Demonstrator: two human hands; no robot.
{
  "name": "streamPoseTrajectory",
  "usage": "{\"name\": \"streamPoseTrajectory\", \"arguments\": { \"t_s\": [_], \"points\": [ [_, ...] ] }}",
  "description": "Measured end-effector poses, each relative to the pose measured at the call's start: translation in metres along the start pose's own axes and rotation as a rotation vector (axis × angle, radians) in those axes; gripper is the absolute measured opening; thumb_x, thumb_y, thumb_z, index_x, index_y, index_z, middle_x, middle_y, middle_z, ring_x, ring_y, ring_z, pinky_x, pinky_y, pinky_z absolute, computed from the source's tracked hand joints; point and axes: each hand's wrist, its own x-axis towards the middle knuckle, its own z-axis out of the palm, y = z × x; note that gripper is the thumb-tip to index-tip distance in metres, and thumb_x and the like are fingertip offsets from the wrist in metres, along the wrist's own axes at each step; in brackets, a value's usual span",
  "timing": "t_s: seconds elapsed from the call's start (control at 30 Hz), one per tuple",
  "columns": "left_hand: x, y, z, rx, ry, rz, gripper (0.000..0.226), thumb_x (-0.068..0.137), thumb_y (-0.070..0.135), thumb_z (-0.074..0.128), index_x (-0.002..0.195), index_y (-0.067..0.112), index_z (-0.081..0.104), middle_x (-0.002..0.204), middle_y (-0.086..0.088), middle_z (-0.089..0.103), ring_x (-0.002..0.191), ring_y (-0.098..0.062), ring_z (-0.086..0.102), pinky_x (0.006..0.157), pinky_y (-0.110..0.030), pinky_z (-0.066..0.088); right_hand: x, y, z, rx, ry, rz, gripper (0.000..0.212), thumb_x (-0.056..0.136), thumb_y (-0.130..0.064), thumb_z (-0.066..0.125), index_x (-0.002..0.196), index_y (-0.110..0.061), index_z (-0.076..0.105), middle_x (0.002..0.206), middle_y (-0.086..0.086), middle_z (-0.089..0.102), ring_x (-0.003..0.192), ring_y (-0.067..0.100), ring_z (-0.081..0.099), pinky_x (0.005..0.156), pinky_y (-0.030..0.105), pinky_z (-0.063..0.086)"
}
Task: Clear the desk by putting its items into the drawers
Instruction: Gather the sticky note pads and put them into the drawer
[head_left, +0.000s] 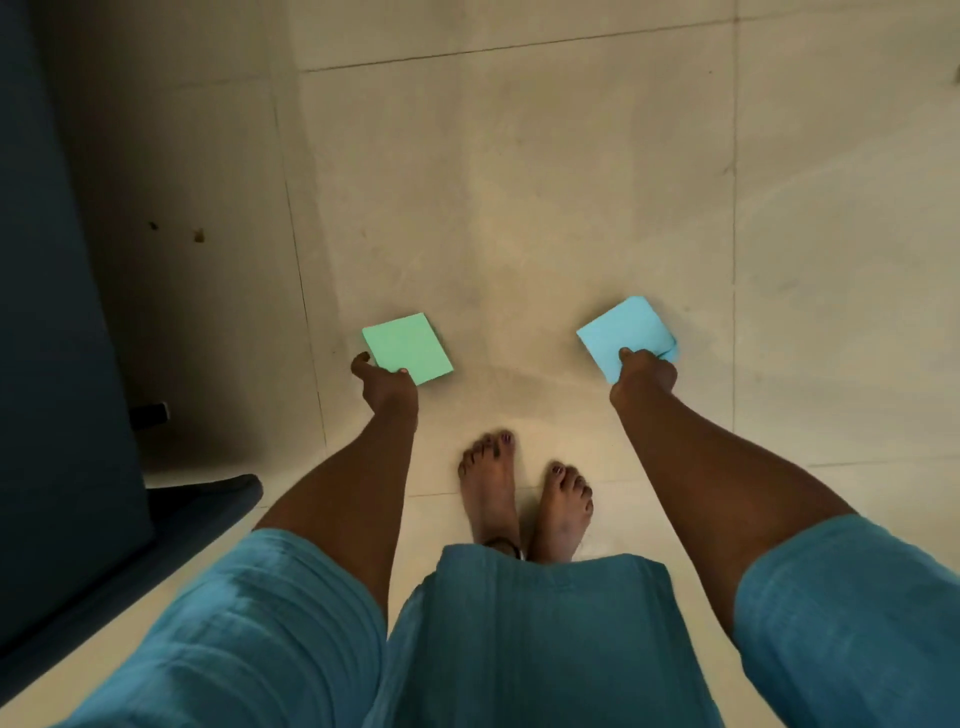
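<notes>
The view looks straight down at a person standing on a pale tiled floor (519, 208), both arms stretched forward and down. The left hand (387, 387) pinches a green pad (408, 347) of square paper sheets at its near corner, the thumb lying on the top face and the other fingers hidden beneath it; the index finger (361, 359) sticks out to the left, just beside the pad's edge. The green pad is held roughly flat in the air above the floor, its top face towards the camera. The right hand (644, 371) grips a blue pad (621, 332) of the same kind at its near edge, thumb on top and fingers curled round under it; the far right corner of this pad looks bent or curled downward. The two pads are well apart, one on each side of the person's body, at about the same height. Between the arms, lower down, two bare feet (488, 488) stand close together on the tiles. Teal sleeves (270, 623) cover the upper arms, and a garment (545, 649) of the same cloth hangs down in the middle. Along the left edge stands a dark blue piece of furniture (52, 312), in shadow, its shape hard to make out.
</notes>
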Motion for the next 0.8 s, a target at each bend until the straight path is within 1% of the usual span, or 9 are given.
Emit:
{"name": "streamPoseTrajectory", "arguments": {
  "t_s": [0.07,0.13,0.23,0.33,0.43,0.47,0.57,0.7,0.8],
  "points": [
    [-0.024,0.002,-0.003,-0.021,-0.082,-0.047,0.060,0.091,0.000,0.048,0.144,0.017,0.025,0.132,-0.016,0.052,0.111,-0.032,0.058,0.093,-0.040,0.050,-0.012,0.004,-0.017,-0.033,-0.010,-0.035,0.037,0.082,0.004,0.062,0.118,-0.001,0.057,0.112,0.011,0.061,0.091,0.020,0.054,0.077,0.030,0.045],
    [-0.052,0.005,-0.005,0.003,-0.160,-0.005,0.055,0.090,-0.005,0.050,0.140,0.009,0.032,0.133,-0.018,0.050,0.102,-0.027,0.057,0.079,-0.036,0.053,-0.022,0.008,-0.041,-0.043,-0.017,-0.059,0.030,0.080,0.008,0.060,0.109,0.000,0.058,0.103,0.010,0.059,0.087,0.021,0.055,0.071,0.028,0.045],
    [-0.110,0.011,-0.010,0.062,-0.261,0.042,0.048,0.088,-0.009,0.054,0.132,0.005,0.040,0.129,-0.018,0.051,0.103,-0.029,0.058,0.084,-0.036,0.053,-0.047,0.004,-0.086,0.090,0.063,-0.031,0.030,0.083,0.013,0.051,0.083,-0.016,0.047,0.095,0.005,0.052,0.070,0.015,0.052,0.053,0.022,0.040],
    [-0.172,0.015,-0.013,0.194,-0.318,0.127,0.044,0.085,-0.005,0.061,0.123,0.010,0.046,0.122,-0.014,0.056,0.100,-0.031,0.062,0.085,-0.038,0.056,-0.071,-0.002,-0.139,0.196,0.112,-0.005,0.036,0.083,0.013,0.052,0.094,-0.020,0.043,0.092,0.006,0.053,0.074,0.017,0.053,0.055,0.023,0.041],
    [-0.244,0.024,-0.010,0.317,-0.376,0.280,0.038,0.085,-0.004,0.062,0.119,0.009,0.051,0.112,-0.007,0.057,0.086,-0.024,0.060,0.054,-0.013,0.052,-0.091,-0.008,-0.198,0.237,0.107,0.021,0.031,0.083,0.006,0.058,0.106,-0.013,0.057,0.114,0.015,0.062,0.088,0.025,0.057,0.078,0.038,0.051],
    [-0.273,0.027,-0.009,0.325,-0.422,0.316,0.037,0.085,-0.005,0.061,0.119,0.008,0.052,0.111,-0.009,0.057,0.085,-0.022,0.058,0.052,-0.011,0.051,-0.098,-0.012,-0.221,0.249,0.102,0.021,0.028,0.084,0.005,0.058,0.110,-0.006,0.060,0.115,0.017,0.063,0.089,0.025,0.057,0.080,0.038,0.051],
    [-0.359,0.037,-0.008,0.335,-0.558,0.354,0.037,0.085,-0.007,0.060,0.117,0.007,0.053,0.120,-0.018,0.057,0.086,-0.023,0.059,0.070,-0.029,0.055,-0.133,-0.023,-0.290,0.394,0.138,0.033,0.029,0.087,0.005,0.056,0.116,0.003,0.060,0.109,0.018,0.062,0.088,0.024,0.056,0.067,0.027,0.049],
    [-0.472,0.043,-0.021,0.429,-0.687,0.492,0.036,0.084,-0.007,0.061,0.116,0.006,0.054,0.119,-0.020,0.059,0.087,-0.027,0.062,0.063,-0.030,0.057,-0.182,-0.038,-0.383,0.648,0.209,0.094,0.033,0.083,0.004,0.059,0.116,0.000,0.062,0.097,0.013,0.061,0.088,0.028,0.058,0.077,0.036,0.046],
    [-0.549,0.039,-0.037,0.523,-0.779,0.585,0.034,0.087,-0.007,0.057,0.118,0.005,0.052,0.118,-0.021,0.060,0.089,-0.028,0.062,0.068,-0.032,0.057,-0.215,-0.049,-0.452,0.856,0.250,0.138,0.035,0.082,0.007,0.060,0.116,-0.001,0.062,0.099,0.013,0.060,0.089,0.029,0.057,0.077,0.037,0.048]
  ]
}}
